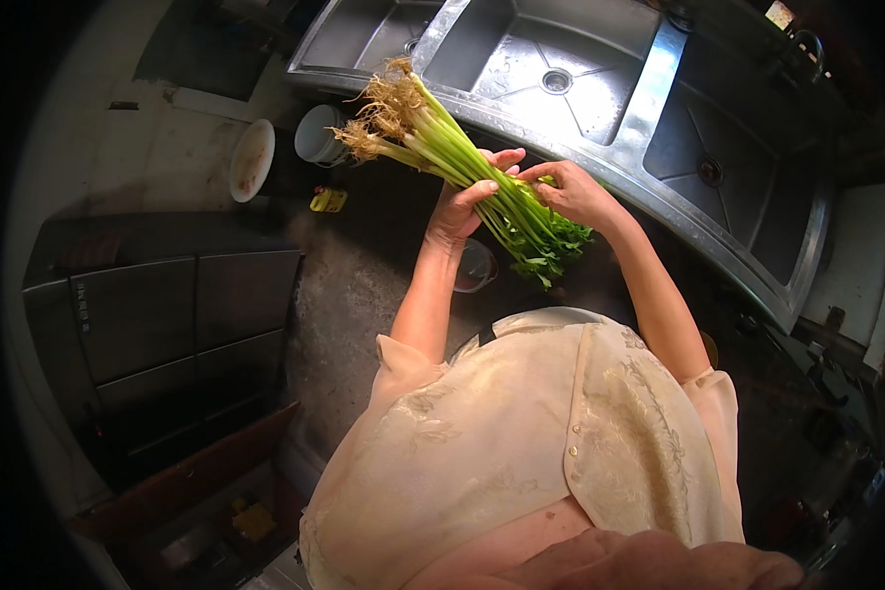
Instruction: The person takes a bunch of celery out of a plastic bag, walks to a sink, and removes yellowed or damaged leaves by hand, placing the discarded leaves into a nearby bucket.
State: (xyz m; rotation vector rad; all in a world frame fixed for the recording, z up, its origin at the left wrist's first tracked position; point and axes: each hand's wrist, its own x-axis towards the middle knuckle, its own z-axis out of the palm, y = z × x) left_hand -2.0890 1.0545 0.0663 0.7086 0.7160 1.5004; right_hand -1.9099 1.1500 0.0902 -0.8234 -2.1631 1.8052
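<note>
My left hand (466,199) is wrapped around the middle of a bunch of leafy celery (450,136), with its thumb across the pale green stalks. Brown, tangled roots (387,110) stick out at the bunch's upper left end. The green leaves (549,247) hang towards the lower right. Curled in from the right, my right hand (575,193) has its thumb and fingertips pinched on the stalks just above the leaves. The bunch is held tilted in the air, close to the front rim of a stainless steel sink (516,122).
The sink has several basins; the middle one (516,66) is wet and brightly lit. A white bucket (317,136), a round white basin (253,161) and a yellow bottle (328,199) stand to the left. Below my hands is a clear container (476,265). A dark refrigerator (192,317) stands further left.
</note>
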